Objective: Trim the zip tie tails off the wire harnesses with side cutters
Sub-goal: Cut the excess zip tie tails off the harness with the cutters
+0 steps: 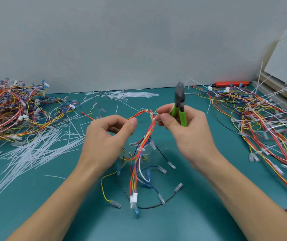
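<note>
Our left hand (110,134) pinching the wire harness (140,146) above the teal table (208,197), our right hand (182,129) gripping green side cutters (180,105), fingers (163,117) pinching the zip tie (154,118), cutter tips blurred, tail hard to make out

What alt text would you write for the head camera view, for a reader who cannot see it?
Two hands hold a multicoloured wire harness above a teal table: the left hand pinches its wires, the right hand grips green-handled side cutters, blades up. Harness piles lie at both sides, cut zip tie tails at left.
</note>
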A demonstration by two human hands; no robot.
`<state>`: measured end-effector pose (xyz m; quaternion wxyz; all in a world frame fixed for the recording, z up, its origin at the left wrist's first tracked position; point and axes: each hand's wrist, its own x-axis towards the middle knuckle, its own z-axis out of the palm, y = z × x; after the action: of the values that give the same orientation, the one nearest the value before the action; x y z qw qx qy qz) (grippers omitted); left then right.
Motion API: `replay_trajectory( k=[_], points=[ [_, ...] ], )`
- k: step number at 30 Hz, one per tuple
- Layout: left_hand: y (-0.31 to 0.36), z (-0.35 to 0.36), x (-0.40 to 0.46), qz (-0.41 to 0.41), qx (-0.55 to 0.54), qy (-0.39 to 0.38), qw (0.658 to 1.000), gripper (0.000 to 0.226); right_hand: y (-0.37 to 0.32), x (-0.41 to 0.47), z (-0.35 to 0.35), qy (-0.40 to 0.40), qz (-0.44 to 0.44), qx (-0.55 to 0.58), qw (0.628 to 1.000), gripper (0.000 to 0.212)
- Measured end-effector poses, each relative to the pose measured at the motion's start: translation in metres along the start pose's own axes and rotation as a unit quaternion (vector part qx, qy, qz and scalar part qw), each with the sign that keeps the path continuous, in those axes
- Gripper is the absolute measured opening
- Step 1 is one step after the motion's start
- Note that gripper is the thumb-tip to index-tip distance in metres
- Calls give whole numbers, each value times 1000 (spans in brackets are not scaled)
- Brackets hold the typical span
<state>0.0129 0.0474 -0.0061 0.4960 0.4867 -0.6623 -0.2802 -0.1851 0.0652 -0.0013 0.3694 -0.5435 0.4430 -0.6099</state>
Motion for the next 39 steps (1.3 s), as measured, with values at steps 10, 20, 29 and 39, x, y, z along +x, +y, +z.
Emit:
replay_trajectory(
  k=[10,20,29,39],
  points=[
    [4,4,-3,-145,-179,-140,963,45,-4,-10,9,-88,-80,-62,991,14],
    [1,4,-2,-204,-263,-137,933,30,5,-5,3,-17,25,-125,992,16],
    [-4,0,4,-197,-302,-57,931,18,13,-5,-4,-107,-12,-346,932,41],
    [-4,-2,4,-200,-337,-59,918,38,9,-5,-1,-85,-33,-409,908,53]
  ],
)
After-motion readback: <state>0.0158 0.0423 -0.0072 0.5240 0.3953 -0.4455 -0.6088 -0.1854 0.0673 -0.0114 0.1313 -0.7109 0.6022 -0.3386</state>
